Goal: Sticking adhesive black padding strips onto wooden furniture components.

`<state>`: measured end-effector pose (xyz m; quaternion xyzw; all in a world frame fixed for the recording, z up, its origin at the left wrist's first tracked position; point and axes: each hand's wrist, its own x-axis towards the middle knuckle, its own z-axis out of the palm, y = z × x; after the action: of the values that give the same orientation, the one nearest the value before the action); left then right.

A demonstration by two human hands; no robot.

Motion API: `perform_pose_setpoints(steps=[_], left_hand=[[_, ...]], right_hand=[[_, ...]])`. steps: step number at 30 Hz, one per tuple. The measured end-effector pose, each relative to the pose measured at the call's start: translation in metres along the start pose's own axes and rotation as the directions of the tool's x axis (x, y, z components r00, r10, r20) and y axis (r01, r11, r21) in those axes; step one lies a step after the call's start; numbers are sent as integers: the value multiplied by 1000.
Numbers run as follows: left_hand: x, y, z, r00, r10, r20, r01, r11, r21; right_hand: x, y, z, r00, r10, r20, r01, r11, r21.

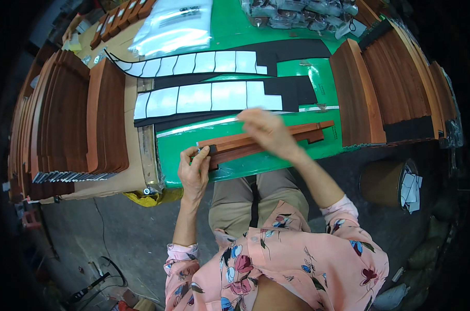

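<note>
Two hands on one long wooden strip (266, 140) across the green table (276, 160).
Your left hand (194, 168) has its fingers closed around the strip's near end; your right hand (268, 132) lies on its middle, blurred, fingers curled over it; black-and-white sheets (214, 96) lie just beyond your fingers.

Pink floral blouse, khaki trousers
</note>
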<state>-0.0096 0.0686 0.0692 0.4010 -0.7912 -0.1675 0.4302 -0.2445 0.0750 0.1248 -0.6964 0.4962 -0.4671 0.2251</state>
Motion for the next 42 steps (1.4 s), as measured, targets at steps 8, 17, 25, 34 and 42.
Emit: perform_pose_setpoints(steps=[8, 17, 25, 34, 42], left_hand=[[7, 10, -4, 1000, -20, -14, 20, 1000, -8], [6, 9, -4, 989, -134, 60, 133, 991, 21], [2, 7, 0, 991, -128, 32, 130, 990, -48], [20, 5, -6, 986, -160, 37, 163, 979, -119], [19, -23, -38, 954, -270, 127, 287, 947, -146]], right_hand=[[37, 87, -73, 972, 137, 188, 9, 786, -619], [46, 133, -68, 902, 20, 431, 333, 602, -726], [41, 143, -71, 883, -73, 464, 417, 576, -703], [40, 95, -106, 735, 663, 138, -677, 726, 119], [-29, 50, -142, 787, 590, 177, -606, 689, 398]])
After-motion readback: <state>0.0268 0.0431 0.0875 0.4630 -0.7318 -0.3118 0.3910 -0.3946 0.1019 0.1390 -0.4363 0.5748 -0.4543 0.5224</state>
